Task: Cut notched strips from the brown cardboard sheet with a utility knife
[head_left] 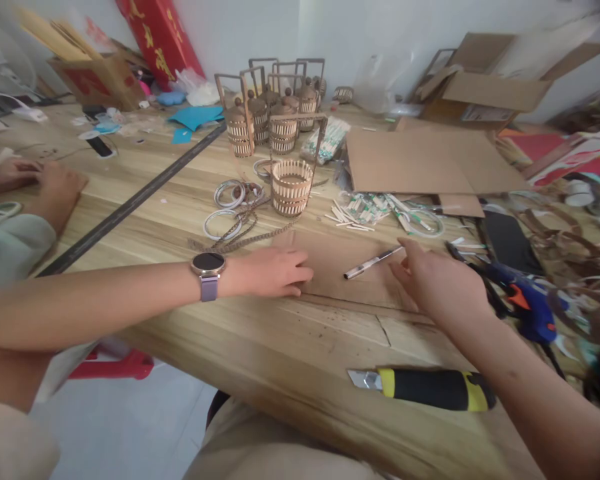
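Note:
My left hand lies palm down on a small piece of brown cardboard, its fingers apart and nothing held. A watch with a purple band is on that wrist. Over the cardboard's right part, my right hand has thumb and index finger at the upper end of a pen, seemingly pinching it. The pen slants across the cardboard. Nearer to me lies a black and yellow utility knife with its blade out. Behind the cardboard stands a small slatted basket with a tall handle.
Several lidded lantern-like baskets stand at the back. Rolls of tape, small sticks and a large cardboard sheet lie around. A blue glue gun is at right. Another person's hands rest at left beyond a dark strip.

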`<state>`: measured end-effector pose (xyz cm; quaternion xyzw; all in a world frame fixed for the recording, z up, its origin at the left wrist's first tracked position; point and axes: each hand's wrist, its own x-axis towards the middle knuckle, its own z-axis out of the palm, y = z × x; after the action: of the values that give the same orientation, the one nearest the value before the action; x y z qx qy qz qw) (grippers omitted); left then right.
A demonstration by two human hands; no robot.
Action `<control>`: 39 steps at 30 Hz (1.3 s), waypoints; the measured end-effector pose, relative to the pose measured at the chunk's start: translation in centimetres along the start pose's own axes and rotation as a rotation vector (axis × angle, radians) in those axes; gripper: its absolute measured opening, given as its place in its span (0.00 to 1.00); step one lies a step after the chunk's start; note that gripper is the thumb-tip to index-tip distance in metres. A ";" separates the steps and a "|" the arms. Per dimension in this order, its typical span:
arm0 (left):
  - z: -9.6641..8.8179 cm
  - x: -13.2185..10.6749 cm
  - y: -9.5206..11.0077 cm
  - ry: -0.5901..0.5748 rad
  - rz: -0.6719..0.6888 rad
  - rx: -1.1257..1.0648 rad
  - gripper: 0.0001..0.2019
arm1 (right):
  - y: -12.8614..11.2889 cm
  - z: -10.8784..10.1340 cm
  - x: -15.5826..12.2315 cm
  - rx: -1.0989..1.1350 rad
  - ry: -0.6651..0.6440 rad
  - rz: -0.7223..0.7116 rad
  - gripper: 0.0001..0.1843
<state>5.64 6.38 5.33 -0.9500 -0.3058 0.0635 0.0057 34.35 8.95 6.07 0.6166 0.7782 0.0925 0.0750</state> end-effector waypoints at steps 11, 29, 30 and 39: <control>0.7 2.7 -2.0 0.076 -0.247 0.066 0.10 | 3.4 2.1 -9.5 0.442 -0.220 -0.563 0.31; 2.0 3.4 4.0 0.218 -0.267 -0.112 0.21 | 2.3 1.9 -5.8 1.194 -0.481 -0.301 0.17; 2.0 3.4 4.2 0.221 -0.284 -0.114 0.22 | 2.2 2.0 -5.6 1.296 -0.540 -0.299 0.17; 2.6 3.2 4.0 0.206 -0.266 -0.112 0.27 | 2.4 1.9 -6.0 1.619 -0.757 -0.156 0.18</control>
<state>10.18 4.89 2.21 -0.9014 -0.4297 -0.0526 -0.0077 38.38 3.73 4.83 0.4151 0.5682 -0.6995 -0.1250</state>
